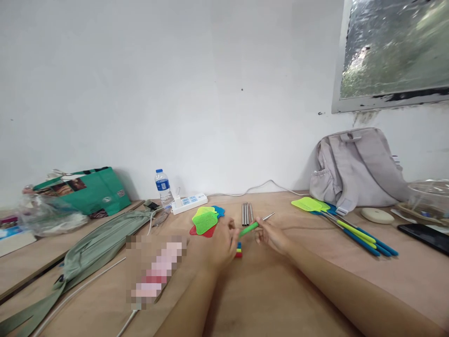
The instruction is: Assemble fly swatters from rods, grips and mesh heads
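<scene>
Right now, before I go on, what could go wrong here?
The metal rod juts past the right hand, so its thin tip might scratch or snag.
The left hand, holding the green handle, could knock the coloured pieces close by.
It might also brush the overlapping mesh heads and slide them apart.

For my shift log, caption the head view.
Left hand and right hand hold a green handle near metal tubes on a wooden tabletop.

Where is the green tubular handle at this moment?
In the head view, the green tubular handle is slightly right of centre, between the left hand and the right hand, in front of the silver metal rods.
</scene>
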Demonstrator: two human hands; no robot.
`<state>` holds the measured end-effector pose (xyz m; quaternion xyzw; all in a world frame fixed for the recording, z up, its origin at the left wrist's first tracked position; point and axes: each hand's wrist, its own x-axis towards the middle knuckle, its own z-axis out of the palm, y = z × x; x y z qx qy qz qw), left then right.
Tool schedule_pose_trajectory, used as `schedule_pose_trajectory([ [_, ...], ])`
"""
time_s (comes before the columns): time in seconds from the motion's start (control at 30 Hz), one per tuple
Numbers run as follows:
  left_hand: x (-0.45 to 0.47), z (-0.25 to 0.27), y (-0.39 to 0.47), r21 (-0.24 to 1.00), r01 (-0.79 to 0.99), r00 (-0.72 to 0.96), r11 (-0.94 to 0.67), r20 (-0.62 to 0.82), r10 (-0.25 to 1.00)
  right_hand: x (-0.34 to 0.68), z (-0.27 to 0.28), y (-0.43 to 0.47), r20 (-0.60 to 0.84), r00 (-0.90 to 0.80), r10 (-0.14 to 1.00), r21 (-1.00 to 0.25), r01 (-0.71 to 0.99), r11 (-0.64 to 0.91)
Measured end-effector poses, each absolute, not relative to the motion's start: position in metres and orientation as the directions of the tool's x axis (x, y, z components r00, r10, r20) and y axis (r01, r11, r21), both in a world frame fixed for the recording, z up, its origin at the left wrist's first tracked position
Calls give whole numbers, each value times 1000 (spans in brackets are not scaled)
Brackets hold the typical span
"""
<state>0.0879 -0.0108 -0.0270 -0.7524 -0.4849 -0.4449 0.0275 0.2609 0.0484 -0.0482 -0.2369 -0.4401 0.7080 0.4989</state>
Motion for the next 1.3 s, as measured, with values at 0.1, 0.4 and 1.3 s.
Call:
schedule_pose_trajectory([
  [0.1,64,-27,4,514,736,-86,-441,717,692,273,-53,62,61,-181,982,-799,-598,-61],
  [0.4,7,-55,40,433,901,-191,27,341,920,333,-58,90,-72,74,995,-702,-712,2],
  [1.3,9,-40,35,306,945,21,-117,299,954,356,-67,36,-172,-98,980,-825,-530,-197],
])
